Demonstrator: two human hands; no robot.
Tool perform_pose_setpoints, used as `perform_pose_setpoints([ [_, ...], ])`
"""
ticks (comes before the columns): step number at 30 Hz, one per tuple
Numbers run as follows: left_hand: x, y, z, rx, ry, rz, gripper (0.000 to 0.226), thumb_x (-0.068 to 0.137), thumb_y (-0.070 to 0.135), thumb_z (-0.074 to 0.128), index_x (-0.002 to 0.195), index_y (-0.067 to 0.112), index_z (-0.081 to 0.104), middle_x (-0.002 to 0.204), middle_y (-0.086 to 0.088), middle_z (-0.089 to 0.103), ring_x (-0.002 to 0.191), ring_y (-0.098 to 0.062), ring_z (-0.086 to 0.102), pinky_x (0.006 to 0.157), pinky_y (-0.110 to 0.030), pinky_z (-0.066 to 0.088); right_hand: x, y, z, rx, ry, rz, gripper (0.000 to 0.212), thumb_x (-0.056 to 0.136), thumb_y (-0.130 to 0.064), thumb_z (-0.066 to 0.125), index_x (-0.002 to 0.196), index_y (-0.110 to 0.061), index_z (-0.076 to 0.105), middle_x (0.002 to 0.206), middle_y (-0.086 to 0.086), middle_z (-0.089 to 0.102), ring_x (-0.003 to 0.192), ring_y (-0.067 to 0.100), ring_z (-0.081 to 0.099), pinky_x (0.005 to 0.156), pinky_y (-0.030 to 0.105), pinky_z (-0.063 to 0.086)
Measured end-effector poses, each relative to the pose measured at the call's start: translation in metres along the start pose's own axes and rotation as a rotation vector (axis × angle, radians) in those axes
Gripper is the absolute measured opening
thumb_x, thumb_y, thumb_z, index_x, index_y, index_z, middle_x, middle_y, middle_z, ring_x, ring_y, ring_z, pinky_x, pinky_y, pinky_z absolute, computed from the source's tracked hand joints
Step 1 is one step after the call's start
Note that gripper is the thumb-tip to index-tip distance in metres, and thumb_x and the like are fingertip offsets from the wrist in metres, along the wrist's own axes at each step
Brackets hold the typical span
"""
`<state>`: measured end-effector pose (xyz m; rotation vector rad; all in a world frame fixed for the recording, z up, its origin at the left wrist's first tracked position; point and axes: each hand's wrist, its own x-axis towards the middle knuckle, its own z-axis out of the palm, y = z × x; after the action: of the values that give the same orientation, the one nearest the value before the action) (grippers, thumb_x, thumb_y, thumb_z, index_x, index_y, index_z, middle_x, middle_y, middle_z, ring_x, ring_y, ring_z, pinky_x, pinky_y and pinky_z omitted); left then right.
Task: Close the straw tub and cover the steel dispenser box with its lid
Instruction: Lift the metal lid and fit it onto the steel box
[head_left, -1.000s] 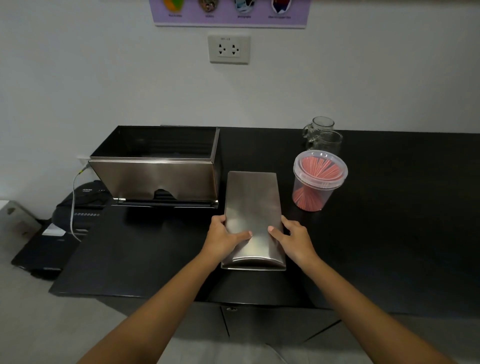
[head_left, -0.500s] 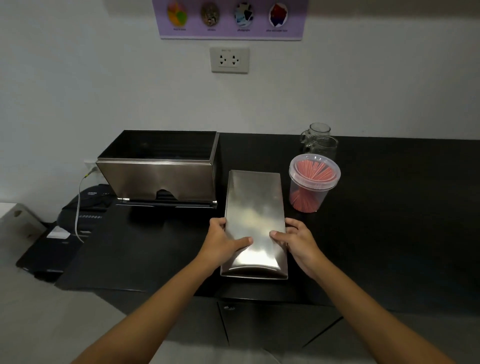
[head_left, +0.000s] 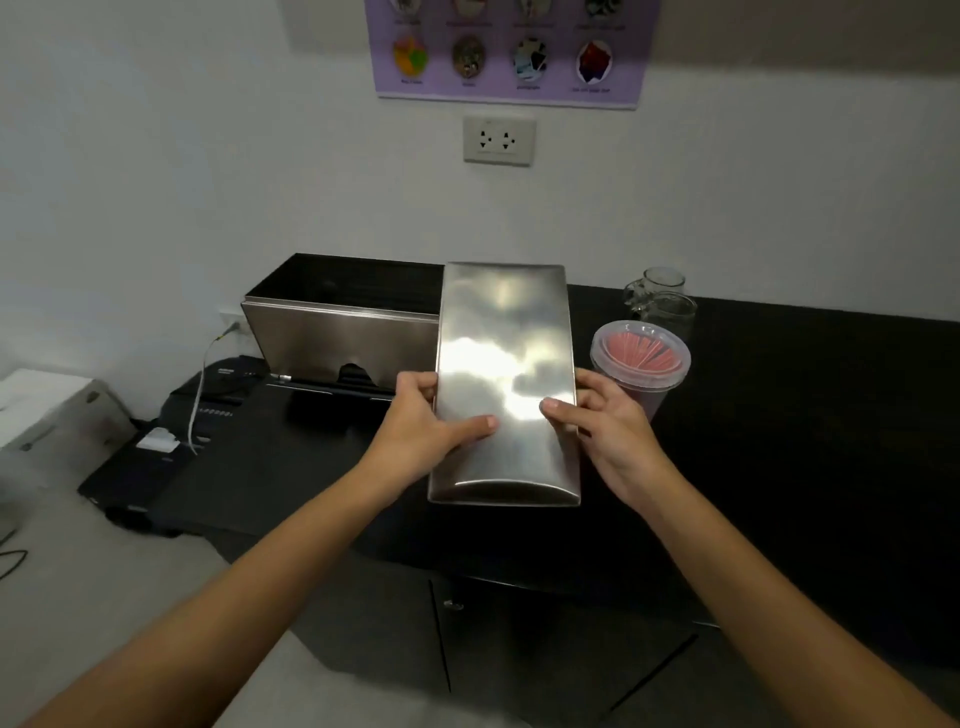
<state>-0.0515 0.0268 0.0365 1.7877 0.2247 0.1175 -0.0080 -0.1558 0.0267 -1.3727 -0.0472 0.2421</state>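
I hold the long shiny steel lid (head_left: 506, 364) in the air above the black counter, tilted up toward me. My left hand (head_left: 423, 421) grips its left edge with the thumb on top. My right hand (head_left: 602, 423) grips its right edge the same way. The open steel dispenser box (head_left: 337, 338) stands behind and to the left; the lid hides its right end. The clear straw tub (head_left: 641, 364) with pink straws stands just right of the lid, with its clear lid on top.
Two clear glass mugs (head_left: 662, 301) stand behind the tub near the wall. A black printer (head_left: 171, 441) with a white cable sits left of the counter (head_left: 779, 415), lower down. A white box (head_left: 47, 410) lies at the far left. Cabinet doors are below the counter edge.
The lid has come up off the counter, held in both hands, and now overlaps the dispenser box's right end. The camera has tilted upward.
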Motion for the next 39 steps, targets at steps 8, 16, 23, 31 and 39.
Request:
perform_pose_setpoints([
  [8,0.004,0.025,-0.02,-0.017,0.045,0.089,0.062,0.069,0.015,0.079,0.12,0.019,0.044,0.102,0.005,0.061,0.091,-0.008,0.063,0.069,-0.013,0.053,0.018,-0.032,0.031,-0.091,-0.054,-0.04,0.049,0.081,-0.009,0.065,0.126,-0.018,0.051,0.094,0.008,0.067,0.093,0.022,0.064,0.092,0.037,0.05],
  [16,0.041,0.028,-0.066,-0.082,0.018,0.038,0.052,0.075,0.033,0.074,0.12,0.015,0.056,0.107,-0.003,0.069,0.087,-0.016,0.068,0.078,-0.03,0.055,0.049,-0.053,0.072,0.015,-0.038,0.026,0.043,0.082,0.001,0.06,0.122,-0.013,0.056,0.101,0.009,0.067,0.082,0.018,0.067,0.063,0.024,0.057],
  [23,0.095,0.041,-0.132,-0.321,-0.177,-0.085,0.035,0.091,0.022,0.054,0.122,0.007,0.05,0.085,-0.005,0.063,0.062,-0.015,0.066,0.051,-0.02,0.056,0.086,-0.077,0.117,0.03,0.054,0.028,0.033,0.078,0.002,0.062,0.109,-0.011,0.064,0.088,0.003,0.069,0.067,0.007,0.069,0.047,0.014,0.051],
  [31,0.166,0.05,-0.222,-0.475,-0.224,-0.18,0.026,0.092,0.028,0.052,0.108,0.009,0.048,0.09,-0.014,0.061,0.072,-0.022,0.067,0.057,-0.027,0.06,0.124,-0.077,0.173,-0.022,0.022,0.07,0.019,0.079,-0.003,0.061,0.088,-0.021,0.063,0.096,0.006,0.067,0.084,0.016,0.065,0.061,0.02,0.058],
  [39,0.225,0.066,-0.253,-0.38,-0.297,-0.245,0.02,0.086,0.033,0.058,0.095,0.015,0.057,0.075,-0.001,0.06,0.053,-0.01,0.065,0.048,-0.021,0.056,0.132,-0.07,0.189,-0.143,-0.09,0.153,0.043,0.078,-0.007,0.061,0.12,-0.013,0.06,0.118,0.013,0.065,0.102,0.025,0.065,0.085,0.032,0.055],
])
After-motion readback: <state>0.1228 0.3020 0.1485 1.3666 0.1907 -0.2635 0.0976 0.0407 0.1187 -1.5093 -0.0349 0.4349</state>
